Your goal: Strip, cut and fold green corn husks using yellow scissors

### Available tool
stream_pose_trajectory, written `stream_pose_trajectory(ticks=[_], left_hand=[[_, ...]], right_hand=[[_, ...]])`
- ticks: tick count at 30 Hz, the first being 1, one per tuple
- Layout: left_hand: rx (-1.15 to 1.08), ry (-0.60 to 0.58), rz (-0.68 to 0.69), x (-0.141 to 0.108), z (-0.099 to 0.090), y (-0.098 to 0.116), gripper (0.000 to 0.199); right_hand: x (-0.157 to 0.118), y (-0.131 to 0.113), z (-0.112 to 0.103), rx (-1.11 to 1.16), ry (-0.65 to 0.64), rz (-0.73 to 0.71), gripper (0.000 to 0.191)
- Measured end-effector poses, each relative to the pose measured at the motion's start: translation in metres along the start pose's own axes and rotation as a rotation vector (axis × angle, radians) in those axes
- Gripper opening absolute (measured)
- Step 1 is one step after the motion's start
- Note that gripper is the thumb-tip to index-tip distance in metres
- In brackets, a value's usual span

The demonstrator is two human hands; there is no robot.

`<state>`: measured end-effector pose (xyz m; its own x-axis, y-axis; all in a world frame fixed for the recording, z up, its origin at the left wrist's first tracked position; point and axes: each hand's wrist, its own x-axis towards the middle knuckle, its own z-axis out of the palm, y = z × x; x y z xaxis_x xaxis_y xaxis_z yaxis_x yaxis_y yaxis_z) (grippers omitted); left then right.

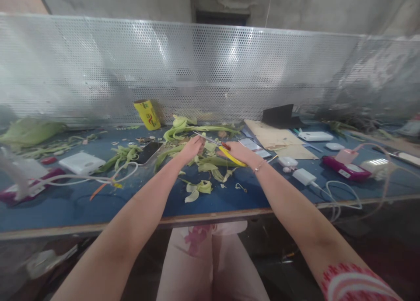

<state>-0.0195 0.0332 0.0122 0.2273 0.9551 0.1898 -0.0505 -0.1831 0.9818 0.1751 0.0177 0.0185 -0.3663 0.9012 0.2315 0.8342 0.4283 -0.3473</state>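
My right hand [240, 152] is wrapped around scissors [222, 149] with yellow and red handles, their thin metal blades pointing left. The tips of the blades reach just above my left hand [196, 147]. Its fingers are closed together at the pale green leaf pieces [210, 147]; exactly what they pinch is partly hidden. Behind both hands lies a long curved green leaf stalk [210, 128]. More cut leaf pieces [215, 166] are scattered beneath the hands, and a few pale scraps [198, 189] lie closer to the table's front edge.
A yellow tube [147, 115] stands tilted by the perforated metal screen [216, 64]. On the left are a phone [151, 152], a white box [82, 162] and cables. To the right lie cardboard [274, 137], a white charger [304, 176] and a purple power strip [344, 167].
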Motion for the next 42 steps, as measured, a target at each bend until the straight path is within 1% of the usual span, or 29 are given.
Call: stream_pose_trajectory(ticks=[4,11,14,17,20,24,26,28,29,31,33,34,36,38,40,42], left_hand=[[-0.023,-0.021,0.012,0.000,0.000,-0.001,0.026],[-0.025,-0.047,0.024,0.003,-0.003,-0.004,0.022],[-0.040,-0.046,0.024,0.004,-0.004,-0.005,0.021],[-0.063,-0.036,0.012,0.003,-0.004,-0.004,0.023],[-0.118,-0.033,-0.039,0.001,-0.003,0.000,0.023],[-0.234,-0.055,-0.186,-0.001,-0.003,0.008,0.023],[-0.263,-0.054,-0.224,-0.002,-0.004,0.012,0.022],[-0.262,-0.059,-0.225,-0.003,-0.003,0.014,0.019],[-0.253,-0.075,-0.219,-0.004,-0.002,0.014,0.016],[-0.229,-0.138,-0.207,-0.006,-0.001,0.012,0.013],[-0.204,-0.205,-0.195,-0.008,0.002,0.009,0.016],[-0.193,-0.227,-0.191,-0.009,0.002,0.007,0.019],[-0.177,-0.255,-0.184,-0.010,0.003,0.005,0.022],[-0.166,-0.288,-0.182,-0.010,0.002,0.006,0.022],[-0.150,-0.326,-0.183,-0.011,-0.001,0.009,0.023],[-0.121,-0.339,-0.186,-0.010,-0.005,0.012,0.024]], right_hand=[[0.002,0.003,0.000,-0.037,0.002,0.022,0.039],[0.007,0.007,-0.002,-0.165,0.017,0.076,0.028],[0.008,0.007,-0.003,-0.165,0.032,0.102,0.027],[0.009,0.009,-0.002,-0.153,0.038,0.134,0.031],[0.009,0.014,0.001,-0.182,0.046,0.193,0.035],[0.006,0.023,0.005,-0.242,-0.012,0.248,0.032],[0.005,0.025,0.006,-0.244,0.001,0.250,0.029],[0.006,0.025,0.006,-0.185,0.114,0.199,0.027],[0.007,0.023,0.007,-0.116,0.187,0.135,0.027],[0.009,0.019,0.010,0.078,0.292,-0.074,0.035],[0.010,0.012,0.014,0.242,0.303,-0.321,0.045],[0.011,0.008,0.017,0.273,0.290,-0.427,0.046],[0.012,0.002,0.022,0.272,0.286,-0.560,0.042],[0.012,-0.002,0.025,0.251,0.330,-0.587,0.035],[0.012,-0.005,0.028,0.240,0.408,-0.567,0.031],[0.012,-0.006,0.031,0.231,0.491,-0.557,0.028]])
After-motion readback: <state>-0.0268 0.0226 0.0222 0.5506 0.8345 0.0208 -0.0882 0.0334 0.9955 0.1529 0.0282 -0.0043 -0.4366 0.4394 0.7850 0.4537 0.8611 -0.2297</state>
